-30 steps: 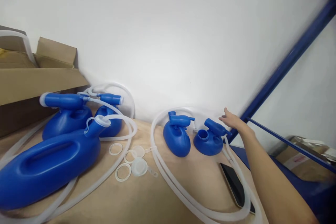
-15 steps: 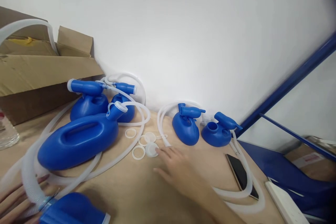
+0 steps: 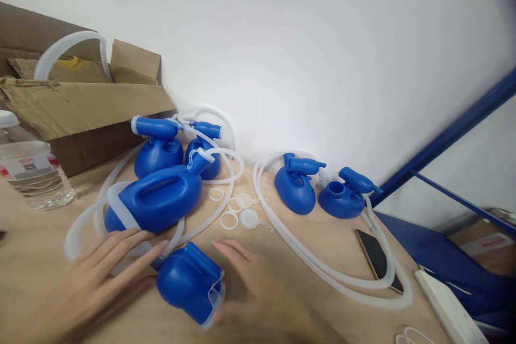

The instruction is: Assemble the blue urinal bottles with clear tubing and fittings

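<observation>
A blue plastic piece (image 3: 187, 282) with a clear rim lies on the table between my hands. My left hand (image 3: 108, 274) is spread over a translucent hose (image 3: 74, 236) at the piece's left end. Close to the rim, my right hand (image 3: 250, 279) has thumb and fingers apart; whether its thumb touches the rim is unclear. Behind my left hand a large blue bottle (image 3: 161, 193) lies with an open clear cap at its neck. Beyond my right hand are flat rings (image 3: 229, 220) and translucent caps (image 3: 249, 218).
Two blue bottles with hoses stand behind the large one, near a cardboard box (image 3: 97, 107). A water bottle (image 3: 38, 177) is at left. At right are two more blue bottles (image 3: 296, 188), looped hoses, a phone (image 3: 377, 258) and a blue frame (image 3: 447, 140).
My right hand has moved from the caps back towards the blue piece. The piece now shows nearer the middle, with my left hand beside it. The view has shifted left.
</observation>
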`<state>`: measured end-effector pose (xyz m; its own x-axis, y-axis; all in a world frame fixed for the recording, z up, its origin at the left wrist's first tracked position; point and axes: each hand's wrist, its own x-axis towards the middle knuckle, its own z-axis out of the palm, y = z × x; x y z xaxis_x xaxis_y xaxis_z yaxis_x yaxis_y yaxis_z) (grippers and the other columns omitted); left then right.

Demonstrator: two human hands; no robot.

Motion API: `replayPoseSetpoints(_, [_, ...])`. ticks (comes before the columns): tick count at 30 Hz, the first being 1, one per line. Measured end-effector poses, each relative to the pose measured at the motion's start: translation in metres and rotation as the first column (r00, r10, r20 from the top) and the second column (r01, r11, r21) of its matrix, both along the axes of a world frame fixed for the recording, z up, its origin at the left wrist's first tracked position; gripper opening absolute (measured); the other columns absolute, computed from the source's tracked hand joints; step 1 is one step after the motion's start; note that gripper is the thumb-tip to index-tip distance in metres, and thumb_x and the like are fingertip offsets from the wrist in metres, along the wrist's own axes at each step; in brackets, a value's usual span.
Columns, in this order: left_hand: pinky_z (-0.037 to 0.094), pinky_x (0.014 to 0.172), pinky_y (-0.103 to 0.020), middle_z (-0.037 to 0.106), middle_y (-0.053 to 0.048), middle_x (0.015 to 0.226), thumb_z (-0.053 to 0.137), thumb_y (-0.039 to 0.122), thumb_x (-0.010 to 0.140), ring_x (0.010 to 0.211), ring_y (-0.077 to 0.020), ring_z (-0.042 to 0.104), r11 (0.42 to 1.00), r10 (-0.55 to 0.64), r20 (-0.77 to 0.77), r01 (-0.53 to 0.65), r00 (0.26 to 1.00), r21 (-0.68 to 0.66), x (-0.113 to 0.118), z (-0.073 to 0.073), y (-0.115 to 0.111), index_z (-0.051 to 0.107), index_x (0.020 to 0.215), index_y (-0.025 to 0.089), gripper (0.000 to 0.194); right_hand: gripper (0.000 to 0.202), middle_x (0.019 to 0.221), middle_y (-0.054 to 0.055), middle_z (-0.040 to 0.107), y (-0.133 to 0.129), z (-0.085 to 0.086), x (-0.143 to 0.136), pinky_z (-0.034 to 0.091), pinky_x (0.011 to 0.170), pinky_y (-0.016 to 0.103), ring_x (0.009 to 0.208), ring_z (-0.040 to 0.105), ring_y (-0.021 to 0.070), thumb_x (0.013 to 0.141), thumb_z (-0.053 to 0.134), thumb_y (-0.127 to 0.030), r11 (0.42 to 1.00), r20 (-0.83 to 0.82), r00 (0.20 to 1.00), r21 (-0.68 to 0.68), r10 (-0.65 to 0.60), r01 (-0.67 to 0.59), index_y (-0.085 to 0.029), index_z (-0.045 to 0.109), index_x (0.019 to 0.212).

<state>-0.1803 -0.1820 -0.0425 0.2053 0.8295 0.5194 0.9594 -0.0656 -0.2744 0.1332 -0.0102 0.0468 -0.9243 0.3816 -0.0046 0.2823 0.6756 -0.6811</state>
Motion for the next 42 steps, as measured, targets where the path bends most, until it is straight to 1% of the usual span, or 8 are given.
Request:
replayPoseSetpoints(5, [0.045,0.116,-0.05,0.083,0.002,0.098,0.054,0.029,0.097,0.091,-0.0249,0.076,0.962,-0.26,-0.071,0.265,0.963,0.068,0.026,0.031,0.047,0.082,0.11,0.042,0.034,0.098,0.151,0.006,0.061,-0.019,-0.011,-0.019,0.051,0.111,0.054,0.132,0.063,0.0374,0.07,0.089,-0.048,0.992,-0.091,0.989,-0.05,-0.119,0.115,-0.039,0.041,0.155])
replayPoseSetpoints(11, [0.056,0.085,-0.033,0.078,-0.007,0.106,0.043,0.044,0.109,0.091,-0.0212,0.074,0.921,-0.375,0.246,0.389,0.894,-0.01,0.038,0.095,0.082,0.075,0.113,0.021,0.04,0.071,0.127,0.007,0.073,0.016,0.028,-0.002,0.063,0.092,0.043,0.11,0.074,0.0282,0.08,0.084,-0.045,0.927,-0.396,0.839,-0.118,-0.372,0.356,-0.031,0.057,0.144])
replayPoseSetpoints(18, [0.054,0.081,-0.027,0.076,0.0,0.104,0.058,0.051,0.1,0.093,-0.0197,0.071,0.72,-0.066,0.798,0.582,0.599,-0.378,0.051,0.168,0.124,0.076,0.113,0.027,0.032,0.055,0.124,0.004,0.075,0.04,0.06,0.025,0.062,0.096,0.036,0.11,0.074,0.0227,0.091,0.079,-0.03,0.881,-0.685,0.715,0.243,-0.141,0.407,-0.035,0.059,0.142])
replayPoseSetpoints(22, [0.056,0.074,-0.025,0.074,0.0,0.09,0.07,0.057,0.09,0.083,-0.0179,0.071,0.496,0.28,0.894,0.745,0.349,-0.446,0.058,0.168,0.145,0.076,0.1,0.025,0.034,0.052,0.126,0.006,0.073,0.052,0.063,0.04,0.059,0.103,0.04,0.118,0.07,0.0238,0.095,0.074,-0.024,0.85,-0.709,0.696,0.432,0.113,0.303,-0.033,0.058,0.144])
replayPoseSetpoints(25, [0.051,0.062,-0.02,0.072,-0.002,0.083,0.079,0.06,0.081,0.077,-0.0167,0.071,0.475,0.464,0.864,0.769,0.194,-0.428,0.062,0.155,0.158,0.073,0.089,0.021,0.041,0.047,0.12,0.009,0.075,0.058,0.068,0.045,0.061,0.098,0.045,0.116,0.07,0.0254,0.099,0.068,-0.023,0.848,-0.683,0.692,0.492,0.235,0.198,-0.031,0.058,0.144])
replayPoseSetpoints(29, [0.045,0.051,-0.02,0.071,-0.003,0.079,0.077,0.065,0.081,0.066,-0.0157,0.068,0.362,0.526,0.816,0.804,0.24,-0.471,0.064,0.144,0.163,0.073,0.09,0.019,0.047,0.046,0.116,0.009,0.077,0.062,0.072,0.044,0.061,0.096,0.049,0.116,0.07,0.026,0.101,0.065,-0.022,0.818,-0.63,0.712,0.558,0.31,0.138,-0.031,0.057,0.146])
replayPoseSetpoints(36, [0.052,0.073,-0.028,0.067,0.001,0.068,0.059,0.074,0.09,0.069,-0.0182,0.067,0.46,0.355,0.868,0.743,0.348,-0.487,0.068,0.153,0.159,0.06,0.084,0.021,0.053,0.04,0.119,0.008,0.076,0.074,0.057,0.04,0.061,0.1,0.047,0.114,0.072,0.0248,0.102,0.063,-0.023,0.818,-0.701,0.679,0.51,0.218,0.264,-0.033,0.063,0.141])
replayPoseSetpoints(42, [0.044,0.065,-0.025,0.064,0.001,0.072,0.049,0.065,0.1,0.069,-0.0156,0.06,0.589,0.181,0.906,0.696,0.382,-0.411,0.075,0.151,0.158,0.055,0.082,0.02,0.049,0.034,0.118,0.003,0.078,0.075,0.05,0.038,0.062,0.093,0.036,0.108,0.075,0.0213,0.104,0.056,-0.018,0.793,-0.805,0.593,0.358,-0.005,0.493,-0.032,0.07,0.131])
